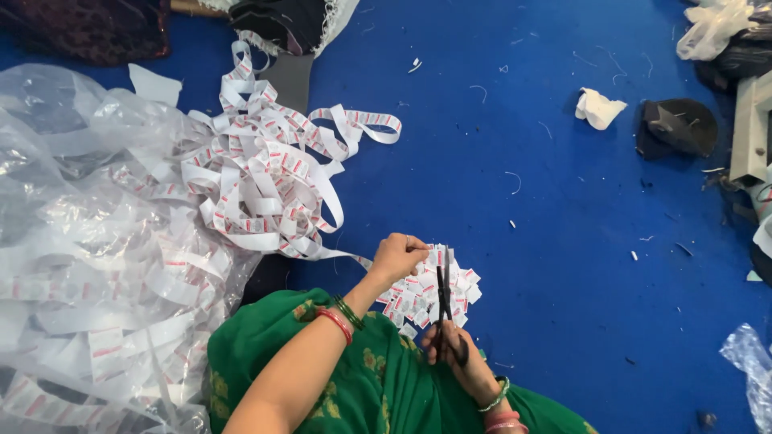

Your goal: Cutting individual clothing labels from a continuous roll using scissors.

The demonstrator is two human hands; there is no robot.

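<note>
The long white ribbon (265,173) is thin, flat and floppy, with small red marks printed along it. It lies in a big curly heap on the blue floor (563,241), and one end runs from the heap to the left hand (398,255). The left hand pinches that end, its fingers pressed together on the ribbon.

The right hand (458,358) holds black scissors (445,309). Its fingers are curled through the handles and closed on them. The two thin blades point away from the person, almost together, and reach up to the ribbon end by the left hand.

Under the scissors is a little pile of cut labels (430,293). They are small white squares with red marks, lying flat and jumbled on the floor, right in front of the green cloth (362,378) over the person's lap. The cloth is soft with small yellow flowers. Both wrists wear round bangles (342,320).

To the left of the ribbon heap is a big clear plastic bag (80,209). It is shiny and crumpled, and more ribbon shows through it.

Far off to the right lie a scrunched white paper scrap (599,108) and a dark round thing (679,128); I cannot tell what that is. Tiny white threads are scattered over the fuzzy blue floor.
</note>
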